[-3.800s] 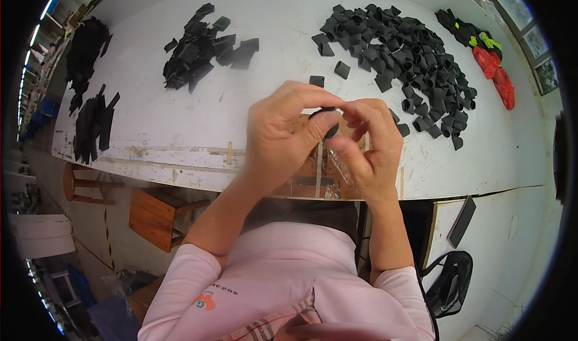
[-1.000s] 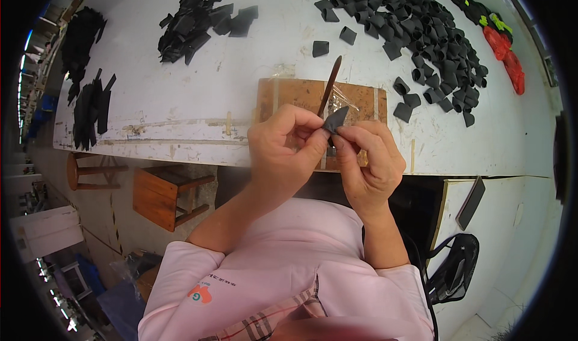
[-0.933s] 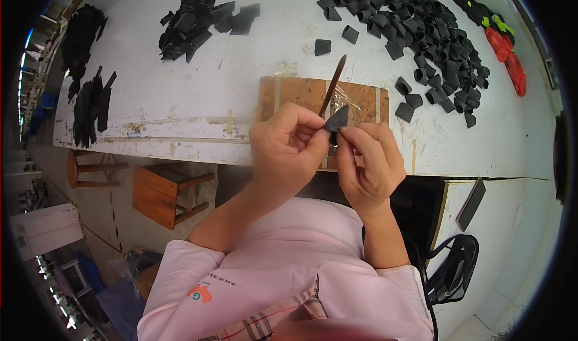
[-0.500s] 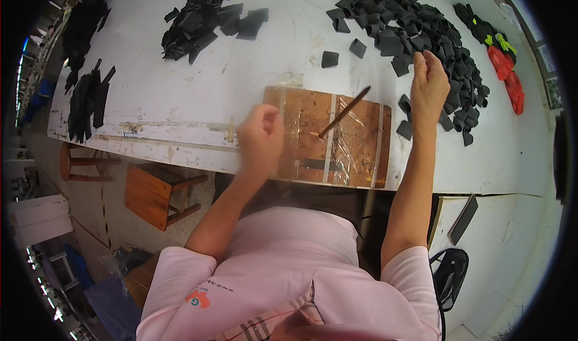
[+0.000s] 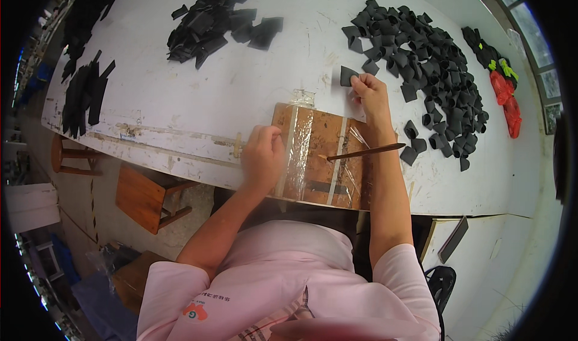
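My right hand (image 5: 370,94) reaches out over the white table (image 5: 180,118) and pinches a small black piece (image 5: 347,75) at the near edge of a big heap of black folded pieces (image 5: 421,46). My left hand (image 5: 262,154) rests curled, holding nothing, on the left edge of a brown wooden board (image 5: 313,154) wrapped in clear tape. A thin brown stick (image 5: 361,153) lies across the board under my right forearm.
A second pile of flat black pieces (image 5: 211,19) lies far left of centre, and black strips (image 5: 84,91) sit at the table's left end. Red and green items (image 5: 503,88) lie at the far right. A wooden stool (image 5: 144,199) stands below the table edge.
My hands came apart from in front of my chest. The right hand went out to the heap and drew back a little with a black piece; the left settled on the board.
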`<state>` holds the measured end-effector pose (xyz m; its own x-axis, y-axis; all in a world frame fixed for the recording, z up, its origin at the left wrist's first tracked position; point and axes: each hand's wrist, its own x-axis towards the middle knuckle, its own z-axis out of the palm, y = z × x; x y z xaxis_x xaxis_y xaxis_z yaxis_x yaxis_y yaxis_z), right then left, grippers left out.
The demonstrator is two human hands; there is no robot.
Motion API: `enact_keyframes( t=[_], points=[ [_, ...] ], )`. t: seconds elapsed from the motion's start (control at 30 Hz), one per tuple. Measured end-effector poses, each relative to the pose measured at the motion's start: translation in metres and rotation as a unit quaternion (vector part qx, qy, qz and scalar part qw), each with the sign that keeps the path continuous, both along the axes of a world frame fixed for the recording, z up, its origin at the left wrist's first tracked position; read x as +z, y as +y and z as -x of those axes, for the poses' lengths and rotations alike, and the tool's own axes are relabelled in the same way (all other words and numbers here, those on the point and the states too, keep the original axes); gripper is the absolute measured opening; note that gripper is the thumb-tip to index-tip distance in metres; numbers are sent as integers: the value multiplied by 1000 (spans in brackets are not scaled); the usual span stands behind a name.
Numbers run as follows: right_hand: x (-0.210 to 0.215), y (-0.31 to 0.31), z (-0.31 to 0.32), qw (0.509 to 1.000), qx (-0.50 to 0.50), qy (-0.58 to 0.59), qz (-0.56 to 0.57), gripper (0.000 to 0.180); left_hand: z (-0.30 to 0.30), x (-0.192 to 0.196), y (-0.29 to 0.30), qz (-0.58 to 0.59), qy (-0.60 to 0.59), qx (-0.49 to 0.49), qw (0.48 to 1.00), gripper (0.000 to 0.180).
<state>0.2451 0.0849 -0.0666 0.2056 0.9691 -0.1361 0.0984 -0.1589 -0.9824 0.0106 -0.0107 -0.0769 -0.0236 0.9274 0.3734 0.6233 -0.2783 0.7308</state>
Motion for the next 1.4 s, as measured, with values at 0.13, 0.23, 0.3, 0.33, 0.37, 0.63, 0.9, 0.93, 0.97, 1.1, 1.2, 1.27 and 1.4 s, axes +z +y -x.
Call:
enact_keyframes(
  t=[0.13, 0.23, 0.3, 0.33, 0.37, 0.63, 0.9, 0.93, 0.97, 1.1, 1.2, 1.27, 1.4],
  points=[
    [27, -36, -3, 976, -15, 218, -19, 14, 3, 0, 1, 5, -5, 0, 1000, 12],
    [45, -64, -1, 956, -33, 287, -60, 12, 4, -1, 1, 7, 7, -1, 1000, 13],
    [55, -78, -2, 948, -43, 309, -69, 11, 3, -1, 1, 0, 1, -8, 1000, 12],
    [60, -85, -1, 942, -41, 325, -73, 11, 4, -1, 1, -5, -15, -5, 1000, 11],
    [66, -92, -1, 936, -39, 340, -78, 11, 3, 0, 1, -10, -30, -1, 999, 10],
    [99, -124, 1, 921, 38, 373, -103, 17, -20, 66, 1, -28, -196, -87, 976, 14],
    [135, -137, 13, 900, 60, 400, -159, 18, -33, 130, -2, -185, -247, -159, 938, 18],
    [140, -139, 13, 909, 67, 374, -172, 18, -31, 121, -1, -139, -256, -154, 944, 18],
    [144, -139, 13, 916, 73, 348, -185, 19, -27, 111, 1, -92, -265, -149, 948, 19],
    [138, -122, 3, 926, 47, 329, -179, 15, -12, 67, 9, 58, -320, -113, 939, 15],
    [123, -85, -22, 949, -54, 254, -176, 24, 2, 51, 21, 111, -261, -61, 957, 14],
    [105, -67, -38, 967, -165, 147, -127, 31, 10, 42, 39, 47, -197, -19, 979, 17],
    [33, -69, -43, 978, -193, -70, -42, 28, 22, 28, 88, -6, -71, 5, 997, 21]
  ],
)
